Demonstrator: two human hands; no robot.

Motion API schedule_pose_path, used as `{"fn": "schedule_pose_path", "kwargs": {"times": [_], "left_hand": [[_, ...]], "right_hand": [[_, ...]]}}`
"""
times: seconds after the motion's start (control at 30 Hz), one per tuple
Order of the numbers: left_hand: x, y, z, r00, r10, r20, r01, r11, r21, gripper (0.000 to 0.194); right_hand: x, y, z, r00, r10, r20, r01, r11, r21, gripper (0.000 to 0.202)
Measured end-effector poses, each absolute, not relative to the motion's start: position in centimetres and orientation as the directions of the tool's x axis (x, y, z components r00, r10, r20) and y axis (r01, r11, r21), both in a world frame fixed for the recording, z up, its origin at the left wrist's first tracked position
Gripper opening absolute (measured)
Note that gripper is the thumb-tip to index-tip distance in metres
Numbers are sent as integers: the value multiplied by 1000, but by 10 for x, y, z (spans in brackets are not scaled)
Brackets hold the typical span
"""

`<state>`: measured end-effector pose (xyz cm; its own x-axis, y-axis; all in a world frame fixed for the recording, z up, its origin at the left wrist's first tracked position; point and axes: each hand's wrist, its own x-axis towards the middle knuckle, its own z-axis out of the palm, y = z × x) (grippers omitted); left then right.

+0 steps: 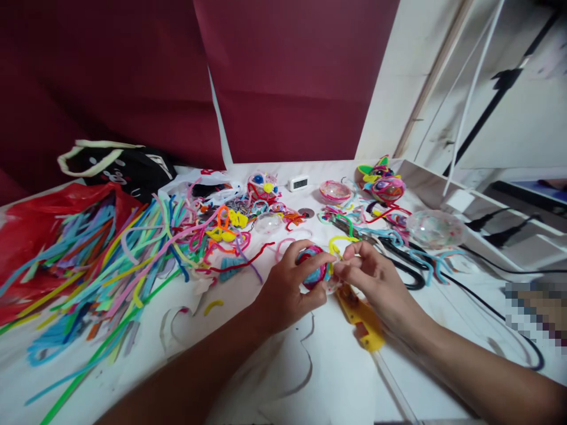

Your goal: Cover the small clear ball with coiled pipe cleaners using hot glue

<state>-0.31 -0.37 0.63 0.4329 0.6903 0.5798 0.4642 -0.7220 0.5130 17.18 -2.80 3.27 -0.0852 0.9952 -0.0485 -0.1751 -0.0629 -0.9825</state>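
Note:
A small ball (313, 265) wrapped in blue, pink and red pipe cleaner sits in my left hand (295, 286), fingers curled round it. At the ball's right side my right hand (370, 274) has its thumb and fingertips pinched at a yellow pipe cleaner (340, 243), whose loop rises above the ball. Just beneath the right hand lies a yellow glue gun (365, 324), a clear glue stick (394, 383) extending from its back end. My fingers partly cover the ball's right side, so the exact contact there is hidden.
Loose pipe cleaners (133, 260) spill from a red plastic bag (26, 236) at left. Behind stand a decorated ball (262, 188), a small digital clock (298, 183) and another decorated piece (383, 183). Scissors (410, 265), a clear plastic dome (436, 229) and black cables (496, 319) lie right.

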Motion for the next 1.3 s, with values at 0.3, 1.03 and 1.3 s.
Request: {"fn": "schedule_pose_path", "kwargs": {"times": [0.3, 1.03, 1.3], "left_hand": [[-2, -7, 12, 470, 694, 546, 453, -720, 526, 43], [-3, -6, 12, 471, 668, 576, 431, -744, 510, 39], [-3, -5, 12, 479, 657, 582, 449, -753, 481, 41]], "right_hand": [[175, -25, 26, -132, 990, -59, -227, -88, -970, 40], [172, -26, 25, -139, 985, -98, -335, -140, -932, 45], [171, -26, 23, -140, 988, -64, -373, -113, -921, 45]]}}
